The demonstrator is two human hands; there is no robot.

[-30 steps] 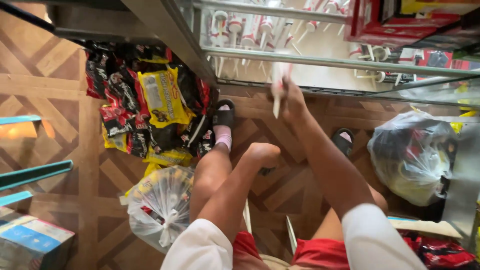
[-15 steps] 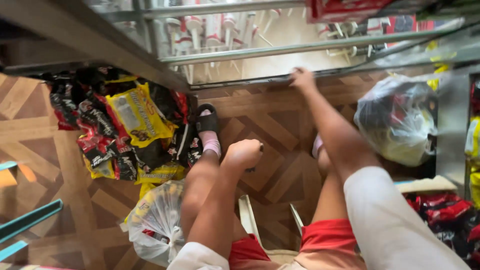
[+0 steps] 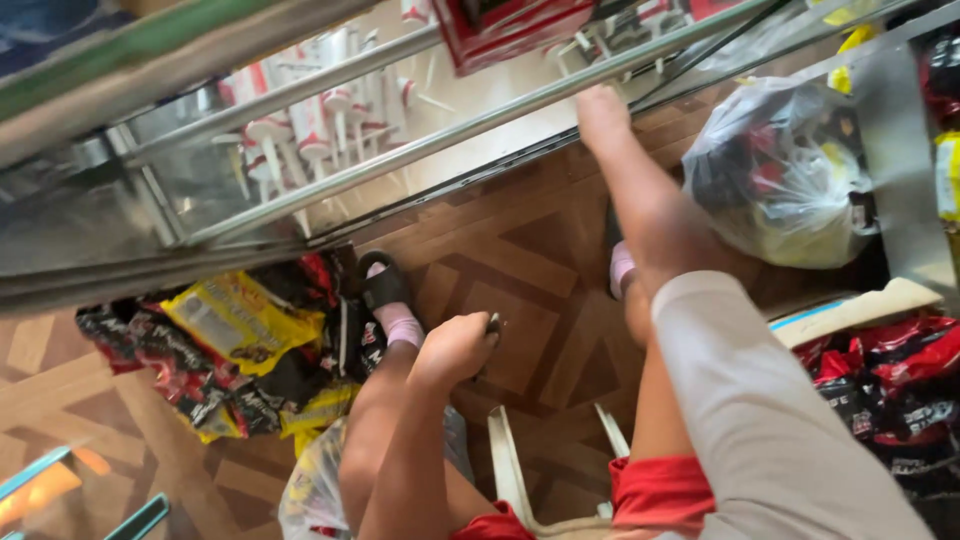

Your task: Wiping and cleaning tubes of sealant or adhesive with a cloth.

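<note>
Right hand (image 3: 603, 118): stretched to the metal shelf rail (image 3: 480, 120), fingers hidden, grip cannot be told. Left hand (image 3: 455, 350): fisted on knee around a small dark item. White tubes (image 3: 300, 130) left of the reach; advise steady, level reaching.

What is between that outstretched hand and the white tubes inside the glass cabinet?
The right hand rests at the metal rail of the glass cabinet. The white tubes lie inside, off to its side; whether a glass pane lies between them cannot be told.
</note>
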